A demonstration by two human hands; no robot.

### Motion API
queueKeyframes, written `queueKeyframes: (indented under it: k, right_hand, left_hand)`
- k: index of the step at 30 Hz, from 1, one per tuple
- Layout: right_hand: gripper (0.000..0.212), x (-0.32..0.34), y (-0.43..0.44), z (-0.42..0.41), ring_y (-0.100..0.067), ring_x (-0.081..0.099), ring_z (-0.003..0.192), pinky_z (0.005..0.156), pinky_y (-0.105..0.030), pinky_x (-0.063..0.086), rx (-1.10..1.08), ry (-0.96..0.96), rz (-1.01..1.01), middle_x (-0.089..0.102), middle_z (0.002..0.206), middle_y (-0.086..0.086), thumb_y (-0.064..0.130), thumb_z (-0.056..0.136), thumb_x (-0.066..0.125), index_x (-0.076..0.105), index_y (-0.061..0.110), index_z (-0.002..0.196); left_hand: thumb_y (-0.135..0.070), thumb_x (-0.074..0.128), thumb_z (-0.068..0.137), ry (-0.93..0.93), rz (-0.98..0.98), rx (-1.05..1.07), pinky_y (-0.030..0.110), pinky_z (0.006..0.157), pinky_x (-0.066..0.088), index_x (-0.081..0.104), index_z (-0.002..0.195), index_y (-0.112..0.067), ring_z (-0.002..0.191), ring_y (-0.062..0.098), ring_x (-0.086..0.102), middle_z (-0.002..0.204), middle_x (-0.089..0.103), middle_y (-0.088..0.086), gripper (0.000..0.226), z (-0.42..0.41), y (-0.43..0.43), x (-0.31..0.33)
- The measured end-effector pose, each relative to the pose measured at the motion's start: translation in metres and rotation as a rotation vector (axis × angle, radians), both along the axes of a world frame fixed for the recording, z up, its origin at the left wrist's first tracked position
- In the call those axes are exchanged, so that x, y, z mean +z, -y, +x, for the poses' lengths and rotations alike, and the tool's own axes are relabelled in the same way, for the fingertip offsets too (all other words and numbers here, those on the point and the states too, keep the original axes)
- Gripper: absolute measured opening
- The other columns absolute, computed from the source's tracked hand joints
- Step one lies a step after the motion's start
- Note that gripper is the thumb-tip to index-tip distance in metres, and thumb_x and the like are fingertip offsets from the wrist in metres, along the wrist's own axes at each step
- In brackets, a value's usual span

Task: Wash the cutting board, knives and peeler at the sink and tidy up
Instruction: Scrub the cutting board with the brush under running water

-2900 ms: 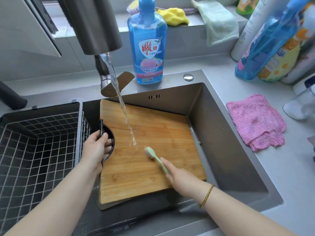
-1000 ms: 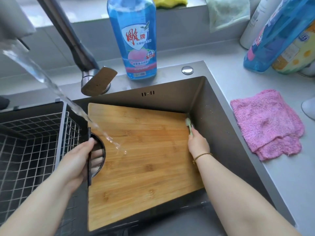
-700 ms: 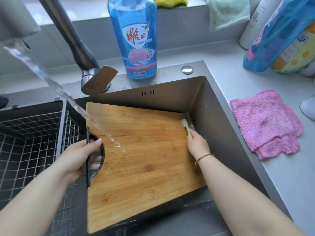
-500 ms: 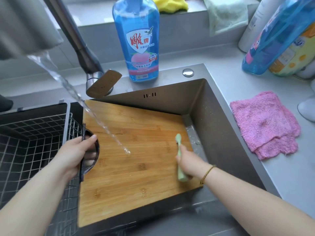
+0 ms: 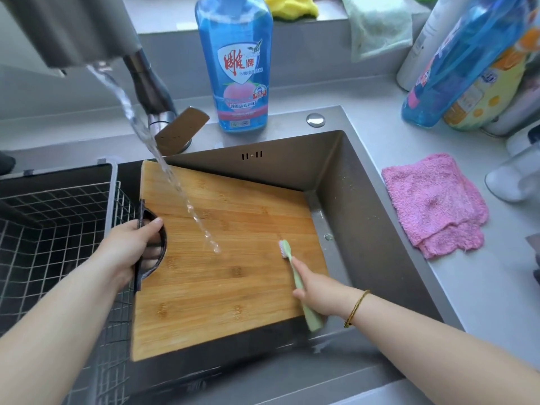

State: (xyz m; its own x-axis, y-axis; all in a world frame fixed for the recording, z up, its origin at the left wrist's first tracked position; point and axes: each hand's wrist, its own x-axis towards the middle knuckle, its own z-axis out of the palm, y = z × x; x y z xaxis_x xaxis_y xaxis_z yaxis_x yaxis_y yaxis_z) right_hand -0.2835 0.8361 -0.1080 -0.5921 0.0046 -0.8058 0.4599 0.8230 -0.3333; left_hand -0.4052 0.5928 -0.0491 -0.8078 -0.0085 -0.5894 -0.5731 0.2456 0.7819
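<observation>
Scrubbing step, I reckon. Bamboo cutting board lies across the sink, with tap water hitting its middle. Left hand grips the black handle cutout at its left edge. Right hand holds a green brush, bristles on the board's right side. Next probably means brushing the near half, then rinsing.

Bright, even daylight, strongest on the ledge at top; soft shadows inside sink; faucet head blurred up close; wide-angle bending at edges
</observation>
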Motion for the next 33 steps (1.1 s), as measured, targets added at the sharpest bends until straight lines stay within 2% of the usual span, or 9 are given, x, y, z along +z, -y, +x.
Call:
queueKeyframes:
  k: [3,5,9,14,19,24,27,29,33]
  right_hand:
    - [0.067,0.001,-0.016,0.005,-0.018,0.053,0.073,0.066,-0.027,0.045,0.0,0.074,0.088,0.056,0.106,-0.015,0.022,0.098,0.037,-0.009,0.017,0.147]
    - [0.068,0.006,-0.015,0.008,-0.026,0.056,0.087,0.076,-0.031,0.044,0.081,0.078,0.063,0.057,0.116,-0.019,0.024,0.098,0.038,-0.009,0.02,0.147]
    - [0.069,0.014,-0.012,0.018,-0.022,0.047,0.084,0.074,-0.03,0.038,0.244,0.115,-0.032,0.055,0.118,-0.022,0.022,0.097,0.04,-0.007,0.027,0.146]
    - [0.07,0.004,-0.028,0.019,-0.015,0.037,0.058,0.056,-0.025,0.034,0.222,0.237,0.251,0.054,0.092,-0.014,0.013,0.097,0.037,-0.013,0.017,0.146]
    - [0.072,0.011,-0.007,0.017,-0.023,0.046,0.079,0.072,-0.03,0.038,0.242,0.097,-0.043,0.046,0.091,-0.01,0.022,0.096,0.042,-0.011,0.024,0.146]
    - [0.071,-0.005,-0.029,0.008,-0.02,0.047,0.075,0.071,-0.03,0.036,0.152,0.151,0.19,0.051,0.079,-0.008,0.013,0.097,0.036,-0.016,0.021,0.146]
    - [0.069,0.001,-0.019,-0.002,-0.019,0.049,0.069,0.066,-0.028,0.04,0.131,0.06,0.106,0.056,0.091,-0.013,0.021,0.098,0.038,-0.011,0.023,0.146]
    - [0.069,0.003,0.001,-0.01,-0.025,0.054,0.081,0.075,-0.032,0.043,0.174,-0.062,-0.007,0.059,0.11,-0.019,0.025,0.098,0.039,-0.01,0.028,0.146]
    - [0.068,-0.015,0.0,-0.03,-0.022,0.049,0.077,0.069,-0.031,0.04,0.039,-0.125,0.081,0.055,0.093,-0.013,0.02,0.098,0.036,-0.01,0.028,0.146]
  left_hand:
    - [-0.015,0.044,0.097,0.001,-0.009,-0.008,0.011,0.028,0.036,0.049,0.076,-0.012,0.028,0.001,0.051,0.064,0.056,0.005,0.022,0.002,-0.002,0.002]
    - [-0.016,0.044,0.097,0.008,-0.022,-0.01,0.012,0.028,0.037,0.05,0.077,-0.012,0.03,0.004,0.053,0.07,0.054,0.007,0.021,0.002,-0.002,0.002]
    - [-0.018,0.044,0.097,0.03,-0.07,-0.017,0.013,0.028,0.037,0.052,0.078,-0.012,0.054,0.019,0.053,0.073,0.057,0.007,0.021,-0.001,-0.001,0.002]
    - [-0.019,0.045,0.096,0.057,-0.099,-0.046,0.015,0.029,0.039,0.053,0.081,-0.011,0.057,0.02,0.052,0.075,0.059,0.008,0.019,-0.003,-0.001,0.002]
    - [-0.021,0.046,0.096,0.068,-0.124,-0.039,0.019,0.03,0.04,0.054,0.082,-0.012,0.057,0.02,0.053,0.076,0.061,0.008,0.018,-0.004,-0.001,-0.002]
    - [-0.02,0.045,0.096,0.08,-0.111,-0.047,0.015,0.031,0.042,0.054,0.084,-0.011,0.059,0.021,0.054,0.078,0.061,0.009,0.017,-0.002,-0.001,-0.001]
    - [-0.02,0.045,0.097,0.079,-0.093,-0.051,0.016,0.032,0.043,0.054,0.087,-0.01,0.06,0.02,0.055,0.079,0.063,0.009,0.017,-0.003,0.0,-0.002]
    - [-0.02,0.045,0.097,0.079,-0.085,-0.049,0.016,0.033,0.043,0.054,0.088,-0.011,0.06,0.02,0.055,0.078,0.063,0.009,0.016,-0.004,-0.001,-0.002]
    - [-0.018,0.045,0.097,0.081,-0.082,-0.054,0.016,0.032,0.042,0.053,0.085,-0.011,0.057,0.018,0.054,0.074,0.061,0.007,0.016,-0.003,-0.001,-0.003]
